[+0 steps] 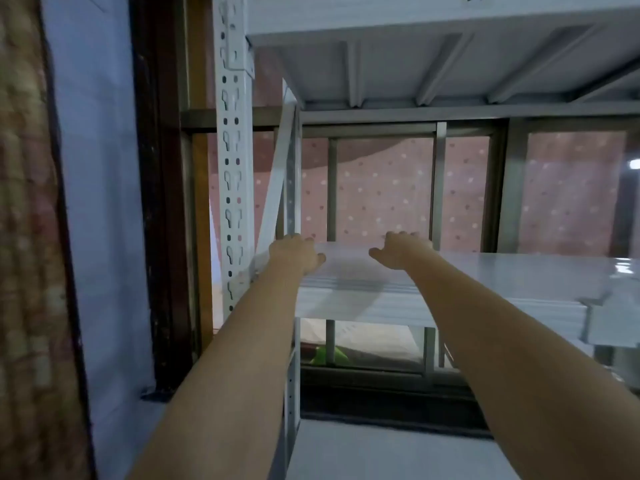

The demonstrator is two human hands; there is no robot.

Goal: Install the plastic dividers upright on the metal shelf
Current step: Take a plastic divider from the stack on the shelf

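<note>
Both arms reach from the bottom of the frame to the middle, where a translucent white plastic divider (346, 268) lies flat on top of a stack of similar sheets (381, 306) on the metal shelf (519, 268). The left hand (294, 254) sits at the sheet's far left corner, near the perforated white upright (233, 174) in the left centre of the frame. The right hand (401, 249) rests on the far edge further right. The fingers of both curl over that back edge, so the hands look closed on the divider, though the fingertips are hidden behind it and the grip cannot be confirmed.

The sheet looks thin, light and fairly stiff, probably with some flex across its width, and its smooth face is likely slippery. Holding it by two spaced points on one long edge, as here, seems a sound way to tip it upright without bowing it.

Motion blur softens the whole view. Where one sheet ends and the next begins in the stack is hard to make out, and their number cannot be told. No slot or clip for seating a divider is visible. The shelf runs out of the frame at the right, and the upper shelf (433, 64) is cut off at the top.
</note>
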